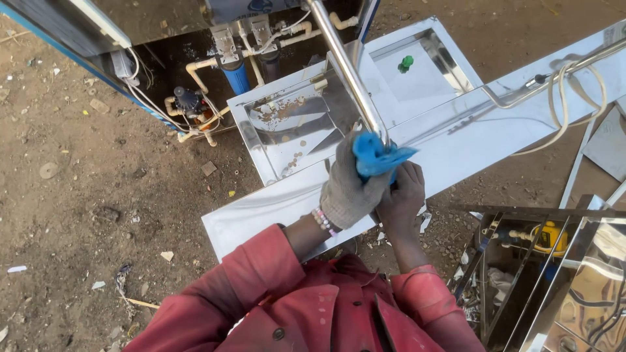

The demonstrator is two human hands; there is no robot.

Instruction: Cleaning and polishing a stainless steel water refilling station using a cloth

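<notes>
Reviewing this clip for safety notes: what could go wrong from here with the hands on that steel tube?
1. The gloved left hand grips the blue cloth around the polished steel tube; the cloth could slip on the smooth metal.
2. The right hand is bare beside the shiny sheet-metal panel; its edges may cut.
3. The loose white cable lying across the panel could snag.

An outdoor metal workshop yard, by the look of it: bare dirt ground (98, 182) littered with scraps, polished steel sheet (469, 140) and basins (293, 127) laid out, steel tube (345, 65), loose cables (574, 98), plastic pipes and a blue filter (236, 77), and what may be a yellow power tool (548, 236).
</notes>
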